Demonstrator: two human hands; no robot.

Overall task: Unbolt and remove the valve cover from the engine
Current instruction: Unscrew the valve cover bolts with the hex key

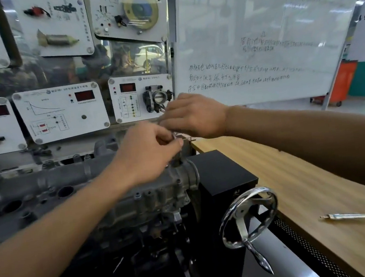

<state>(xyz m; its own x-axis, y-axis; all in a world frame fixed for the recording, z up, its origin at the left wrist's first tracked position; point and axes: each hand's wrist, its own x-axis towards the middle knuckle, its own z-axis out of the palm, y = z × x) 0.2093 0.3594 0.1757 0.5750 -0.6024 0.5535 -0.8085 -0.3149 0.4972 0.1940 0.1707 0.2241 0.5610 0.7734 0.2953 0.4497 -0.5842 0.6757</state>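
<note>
The grey valve cover (73,185) lies across the top of the engine (140,213) on a stand, left of centre. My left hand (149,151) is over the cover's right end, fingers curled round a small metal tool or bolt whose lower end (177,161) reaches the cover. My right hand (194,116) is just above and behind it, fingers curled on a thin metal tool (177,135) that is mostly hidden. Exactly what each hand holds is hard to make out.
A wooden table (307,181) runs along the right with a ratchet wrench (363,216) near its front. A chrome handwheel (249,217) and black box (224,172) belong to the stand. Training panels (60,111) and a whiteboard (256,38) stand behind.
</note>
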